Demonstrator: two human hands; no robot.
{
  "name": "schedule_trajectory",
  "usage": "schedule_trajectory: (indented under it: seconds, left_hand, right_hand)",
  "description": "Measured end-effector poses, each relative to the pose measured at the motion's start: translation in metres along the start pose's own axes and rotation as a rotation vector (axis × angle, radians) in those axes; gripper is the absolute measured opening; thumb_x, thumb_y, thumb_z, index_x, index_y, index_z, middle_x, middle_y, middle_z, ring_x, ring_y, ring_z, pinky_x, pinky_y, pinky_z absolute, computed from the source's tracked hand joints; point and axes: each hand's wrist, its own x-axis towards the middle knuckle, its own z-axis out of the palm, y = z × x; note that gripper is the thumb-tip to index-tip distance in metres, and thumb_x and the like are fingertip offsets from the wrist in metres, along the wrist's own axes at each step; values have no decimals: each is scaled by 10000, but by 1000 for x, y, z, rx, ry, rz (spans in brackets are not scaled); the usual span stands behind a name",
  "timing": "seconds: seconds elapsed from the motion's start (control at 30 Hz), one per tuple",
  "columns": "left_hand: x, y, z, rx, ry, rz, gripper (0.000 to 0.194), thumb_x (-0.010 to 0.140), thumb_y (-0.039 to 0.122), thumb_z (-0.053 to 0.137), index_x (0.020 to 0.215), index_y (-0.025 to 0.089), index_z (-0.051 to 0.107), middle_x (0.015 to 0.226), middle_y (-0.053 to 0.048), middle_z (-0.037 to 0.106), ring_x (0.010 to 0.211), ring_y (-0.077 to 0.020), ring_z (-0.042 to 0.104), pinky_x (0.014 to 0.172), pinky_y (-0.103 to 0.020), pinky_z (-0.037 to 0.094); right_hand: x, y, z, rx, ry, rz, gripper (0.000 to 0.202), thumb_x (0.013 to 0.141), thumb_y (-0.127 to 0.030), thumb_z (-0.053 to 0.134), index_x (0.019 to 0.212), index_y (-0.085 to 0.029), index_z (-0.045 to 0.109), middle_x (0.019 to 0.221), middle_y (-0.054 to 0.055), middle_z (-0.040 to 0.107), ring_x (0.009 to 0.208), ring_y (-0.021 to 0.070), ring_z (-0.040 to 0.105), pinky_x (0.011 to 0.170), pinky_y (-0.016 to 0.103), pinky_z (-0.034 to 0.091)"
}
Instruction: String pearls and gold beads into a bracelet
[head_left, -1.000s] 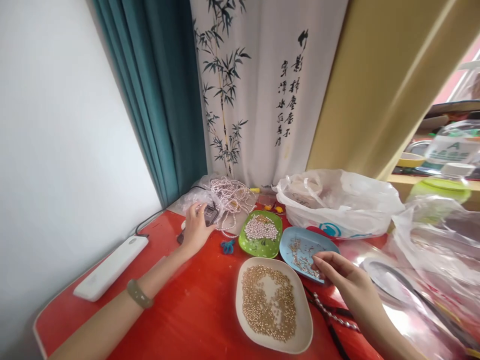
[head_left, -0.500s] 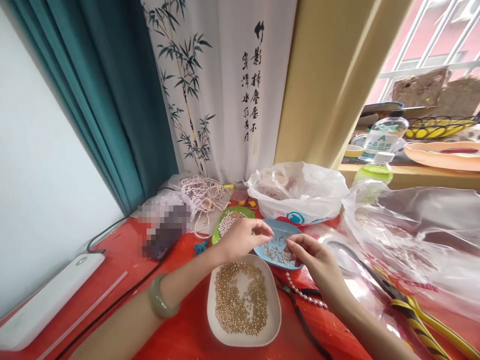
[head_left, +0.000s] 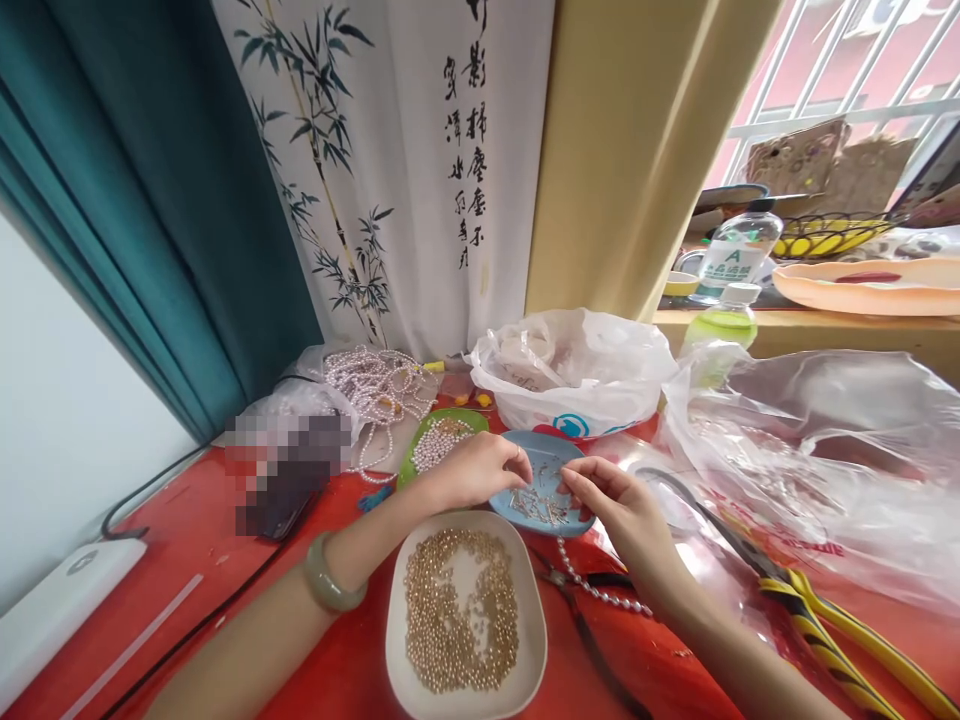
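My left hand (head_left: 484,468), with a ring on one finger and a jade-green bangle (head_left: 335,575) on its wrist, reaches over the left rim of a blue plate (head_left: 532,448). Its fingers curl down, pressed together; whatever is between them cannot be made out. Over the plate's right side, my right hand (head_left: 611,500) pinches thumb against forefinger, holding something too small to name. Small silvery metal pieces (head_left: 544,507) lie scattered on that plate. Nearer to me, a cream tray (head_left: 394,640) holds many gold beads (head_left: 442,640). Behind my left hand, pink-white beads (head_left: 441,442) sit in a green dish (head_left: 409,465).
A pearly bead strand (head_left: 600,595) and black-handled pliers (head_left: 555,578) lie below my right hand. Yellow-black handled pliers (head_left: 802,610) rest at right beside plastic bags (head_left: 862,430). Further back stand a white bag (head_left: 577,375), heaped bead strings (head_left: 375,385) and a blurred dark object (head_left: 292,480).
The camera has turned slightly right, so everything sits further left. My left hand has dipped lower at the blue plate, its fingers more curled. The right hand keeps its pinch.
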Motion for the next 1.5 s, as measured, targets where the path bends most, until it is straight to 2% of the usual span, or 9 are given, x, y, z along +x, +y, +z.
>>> schedule_trajectory:
  seconds: [0.2, 0.4, 0.63, 0.7, 0.8, 0.87, 1.03, 1.3, 1.5]
  left_hand:
    - [-2, -6, -4, -93, -78, 36, 144, 687, 184, 557, 782, 173, 665, 780, -19, 678, 715, -136, 592, 655, -233, 428]
    - [-26, -3, -19, -67, -136, 31, 138, 696, 224, 562, 766, 174, 669, 765, -21, 678, 702, -133, 584, 653, -239, 412]
    - [-44, -7, -13, 37, -165, 59, 164, 719, 199, 526, 801, 197, 669, 771, -19, 676, 723, -134, 585, 665, -246, 395]
    - [-44, -6, -13, 40, -211, 65, 165, 715, 194, 529, 800, 194, 671, 763, -22, 677, 715, -134, 586, 656, -244, 394]
    - [-44, -5, -17, 29, -343, 91, 163, 710, 197, 538, 792, 189, 678, 737, -21, 679, 692, -129, 588, 642, -238, 393]
    - [-44, -6, -21, 23, -380, 99, 168, 717, 205, 532, 794, 189, 680, 736, -22, 679, 690, -127, 590, 647, -238, 392]
    - [-43, -11, -25, 44, -352, 72, 180, 718, 198, 524, 816, 179, 674, 774, -30, 681, 704, -126, 592, 661, -237, 393]
    - [-46, -8, -32, 61, -357, 67, 197, 680, 139, 520, 764, 187, 691, 691, -25, 671, 635, -129, 573, 632, -252, 382]
    - [-51, -7, -23, 171, -324, 108, 231, 652, 104, 485, 703, 210, 684, 658, -24, 651, 622, -145, 548, 586, -274, 344]
  right_hand:
    - [-1, 3, 1, -6, -7, 20, 220, 724, -393, 557, 721, -173, 566, 595, -25, 530, 534, 94, 460, 493, 213, 361]
    - [-2, 4, 2, 2, -10, 44, 220, 707, -392, 570, 717, -172, 569, 578, -29, 525, 525, 94, 456, 488, 214, 364]
    - [-1, 5, 3, -14, -5, 42, 190, 714, -362, 564, 705, -173, 569, 588, -29, 526, 518, 85, 443, 493, 211, 364]
    - [-2, 4, 3, -14, 1, 42, 188, 717, -361, 558, 705, -174, 568, 584, -30, 522, 519, 86, 443, 491, 212, 363]
    - [-3, 2, 4, -18, 5, 47, 189, 715, -361, 556, 699, -174, 566, 582, -29, 520, 522, 89, 447, 490, 214, 363]
    - [-4, 0, 5, -22, 9, 51, 192, 714, -364, 555, 695, -173, 564, 584, -27, 520, 524, 91, 451, 493, 217, 365]
    - [-5, -2, 6, -38, 2, 59, 208, 715, -379, 551, 691, -173, 558, 601, -23, 523, 529, 95, 453, 503, 224, 370]
    - [-6, -4, 7, -75, 8, 55, 242, 708, -423, 562, 692, -181, 564, 617, -6, 555, 545, 112, 479, 510, 234, 378]
    - [-8, -2, 7, -99, -5, 31, 232, 733, -407, 544, 704, -177, 559, 636, 7, 557, 567, 119, 487, 516, 234, 389]
